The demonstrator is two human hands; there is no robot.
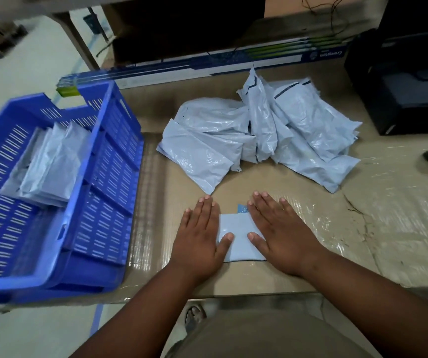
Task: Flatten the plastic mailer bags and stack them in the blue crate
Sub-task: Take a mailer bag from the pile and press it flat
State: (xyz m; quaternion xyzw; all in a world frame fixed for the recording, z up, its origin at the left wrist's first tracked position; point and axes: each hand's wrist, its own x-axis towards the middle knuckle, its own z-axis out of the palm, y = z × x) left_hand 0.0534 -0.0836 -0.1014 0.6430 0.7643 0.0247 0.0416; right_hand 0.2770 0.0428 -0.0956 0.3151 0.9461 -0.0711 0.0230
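A pale blue mailer bag (238,241) lies flat on the cardboard-covered table near the front edge. My left hand (200,236) presses on its left side with straight fingers, and my right hand (282,236) presses on its right side the same way. Behind them a loose pile of several crumpled mailer bags (259,133) sits in the middle of the table. The blue crate (109,177) stands at the left, with a small stack of mailer bags (47,166) lying inside it.
A long printed box (207,65) lies along the back of the table. A black printer (403,86) stands at the right rear. The table's right part is covered in shiny plastic wrap (388,215).
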